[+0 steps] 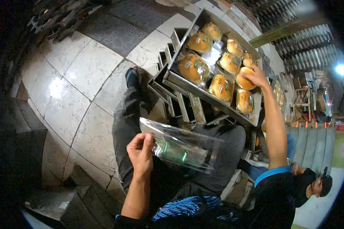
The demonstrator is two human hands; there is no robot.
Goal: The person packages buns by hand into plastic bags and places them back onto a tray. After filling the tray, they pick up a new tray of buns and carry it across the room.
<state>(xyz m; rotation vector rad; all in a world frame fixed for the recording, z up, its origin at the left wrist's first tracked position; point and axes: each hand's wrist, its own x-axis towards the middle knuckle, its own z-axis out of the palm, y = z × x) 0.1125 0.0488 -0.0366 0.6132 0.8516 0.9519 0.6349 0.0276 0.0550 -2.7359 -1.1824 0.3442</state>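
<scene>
My left hand (141, 152) pinches the edge of a clear plastic bag (183, 149) with green print, held over my lap. Over the metal tray (197, 91), my right hand (257, 77) has its fingers closed on a bread bun (245, 78). Around it in the tray lie several golden buns in clear printed wrappers, among them a wrapped bun (244, 101) just below my hand and a larger wrapped bun (193, 68) at the left end. The underside of the held bun is hidden.
More metal trays (174, 105) are stacked crosswise beneath the top one. Dark metal boxes (61, 206) stand at lower left on the tiled floor (76, 126). Another person (313, 183) in a dark cap sits at right, near a corrugated surface (313, 145).
</scene>
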